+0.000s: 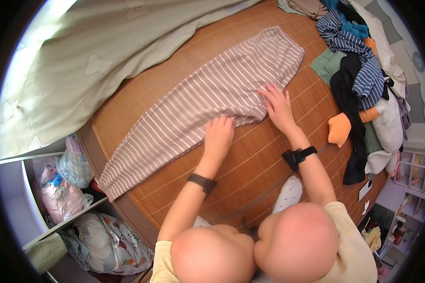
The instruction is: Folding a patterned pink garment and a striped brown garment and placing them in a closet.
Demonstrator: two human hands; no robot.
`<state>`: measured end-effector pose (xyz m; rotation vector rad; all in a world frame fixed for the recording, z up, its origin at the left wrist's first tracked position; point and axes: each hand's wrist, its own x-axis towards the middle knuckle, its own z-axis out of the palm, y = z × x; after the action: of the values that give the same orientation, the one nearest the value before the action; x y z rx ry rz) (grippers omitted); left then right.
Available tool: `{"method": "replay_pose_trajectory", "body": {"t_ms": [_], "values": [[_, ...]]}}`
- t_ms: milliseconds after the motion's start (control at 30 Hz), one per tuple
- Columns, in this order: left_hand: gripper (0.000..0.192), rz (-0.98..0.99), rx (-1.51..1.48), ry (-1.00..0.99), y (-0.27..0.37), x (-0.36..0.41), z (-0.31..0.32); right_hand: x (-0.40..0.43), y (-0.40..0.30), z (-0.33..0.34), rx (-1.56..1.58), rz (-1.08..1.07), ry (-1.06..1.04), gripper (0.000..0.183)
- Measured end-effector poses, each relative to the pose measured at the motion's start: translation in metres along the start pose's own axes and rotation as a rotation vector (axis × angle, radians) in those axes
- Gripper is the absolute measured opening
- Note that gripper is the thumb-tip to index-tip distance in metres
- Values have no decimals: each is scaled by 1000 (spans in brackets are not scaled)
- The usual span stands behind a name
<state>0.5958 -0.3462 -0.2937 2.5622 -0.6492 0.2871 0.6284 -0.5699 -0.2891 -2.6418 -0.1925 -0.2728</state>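
Striped trousers (205,95), mauve-brown with white lines, lie folded lengthwise on a brown slatted mat (184,177). Their elastic waistband points to the far right, and the leg cuffs reach the mat's left edge. On the near edge, by the crotch, my left hand (219,134) touches the cloth with its fingers close together and bent. Whether it pinches the fabric cannot be seen. My right hand (279,106) rests with spread fingers on the crotch part, which sticks out towards me and has a few creases. Nothing is held in it.
A heap of clothes lies at the right, with a striped blue garment (370,79), black cloth (350,141) and an orange plush piece (339,129). A pale curtain (127,46) hangs over the far left side. Shelves with bagged textiles (62,201) stand at the left.
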Motion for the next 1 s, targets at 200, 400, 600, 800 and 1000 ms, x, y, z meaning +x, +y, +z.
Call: {"method": "replay_pose_trajectory", "body": {"t_ms": [200,400,600,800,1000], "values": [[25,-30,2,68,2,-2,-5,-29,-3,-10,30,-120,-73,34],[17,16,25,65,-5,-4,6,-20,4,-6,-19,-162,1,20],[11,-59,-124,53,1,-18,-16,-23,-3,-1,234,-172,75,5],[15,-258,-201,-201,9,-55,-39,-27,-29,7,310,-168,-95,11],[25,-127,-110,-191,16,-51,-35,-15,-35,1,233,-237,-196,8]]}}
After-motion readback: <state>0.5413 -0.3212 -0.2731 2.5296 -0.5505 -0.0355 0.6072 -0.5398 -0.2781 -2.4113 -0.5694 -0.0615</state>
